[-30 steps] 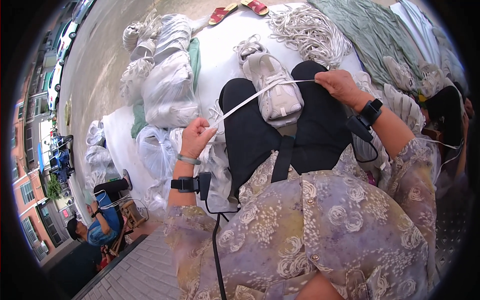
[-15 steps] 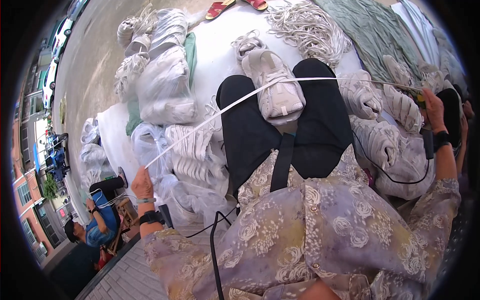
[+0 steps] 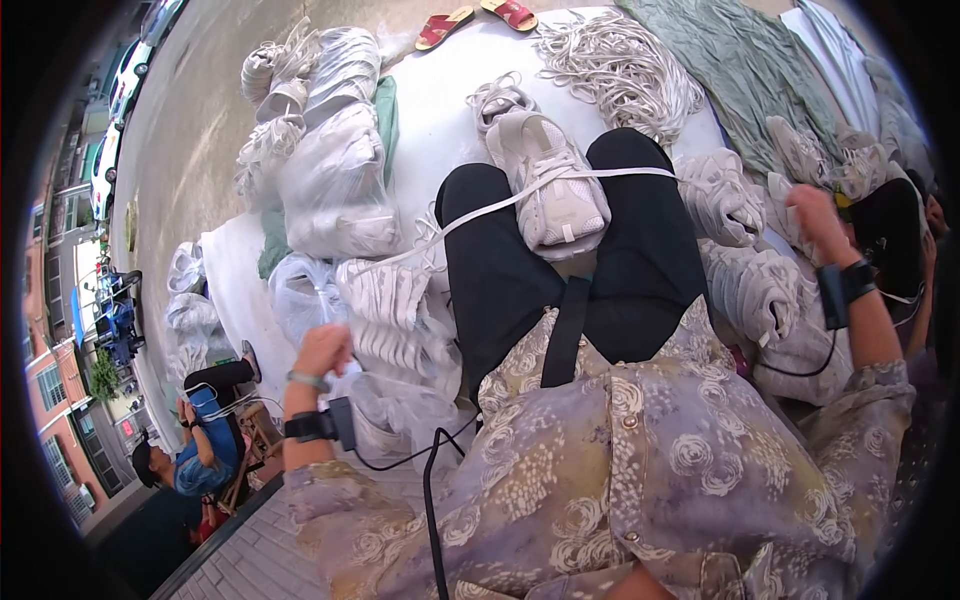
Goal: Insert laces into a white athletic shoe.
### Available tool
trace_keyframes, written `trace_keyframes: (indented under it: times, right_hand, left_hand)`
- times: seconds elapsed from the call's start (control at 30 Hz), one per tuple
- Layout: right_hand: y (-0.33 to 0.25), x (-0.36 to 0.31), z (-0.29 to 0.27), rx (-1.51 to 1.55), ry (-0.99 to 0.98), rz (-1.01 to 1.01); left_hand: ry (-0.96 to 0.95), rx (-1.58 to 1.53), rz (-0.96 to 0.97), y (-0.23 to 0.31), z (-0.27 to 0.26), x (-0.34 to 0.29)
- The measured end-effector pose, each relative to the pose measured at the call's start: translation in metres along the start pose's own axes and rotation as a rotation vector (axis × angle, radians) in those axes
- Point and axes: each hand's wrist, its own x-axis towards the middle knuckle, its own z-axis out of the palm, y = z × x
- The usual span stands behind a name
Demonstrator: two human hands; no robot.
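Observation:
A white sneaker (image 3: pixel 562 190) rests between my knees, its toe away from me and heel toward me. One long white shoelace (image 3: pixel 475 217) crosses it at the tongue; its two ends lie slack over my thighs, apart from both hands. To the left, my left hand (image 3: pixel 325 350) hovers beside plastic-wrapped shoes, fingers curled and slightly blurred, with no lace in them. My right hand (image 3: pixel 818 222) is raised at the far right near other white shoes, its fingers also curled, nothing visible in them. Both wrists carry black strapped devices.
Bundles of white shoes in clear plastic (image 3: pixel 335 195) stand left, more shoes (image 3: pixel 750 285) right. A heap of white laces (image 3: pixel 620 70) lies ahead on the white sheet, near red sandals (image 3: pixel 444 28). Black cables (image 3: pixel 428 500) hang by me. A person in blue (image 3: pixel 205 440) sits at left.
The taut lace has been let go by both hands and dropped slack across my thighs. My left hand moved inward to the right; my right hand shifted inward to the left.

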Motion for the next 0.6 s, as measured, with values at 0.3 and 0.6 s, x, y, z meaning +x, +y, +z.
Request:
trace_keyframes:
  times: [0.3,0.6]
  right_hand:
    - [-0.216,0.040,0.127,0.843,-0.244,-0.211]
    - [-0.230,0.098,0.144,0.900,0.331,-0.392]
  left_hand:
    - [-0.490,-0.263,0.213,0.163,0.175,0.055]
    - [-0.134,-0.376,0.279,0.210,0.189,0.101]
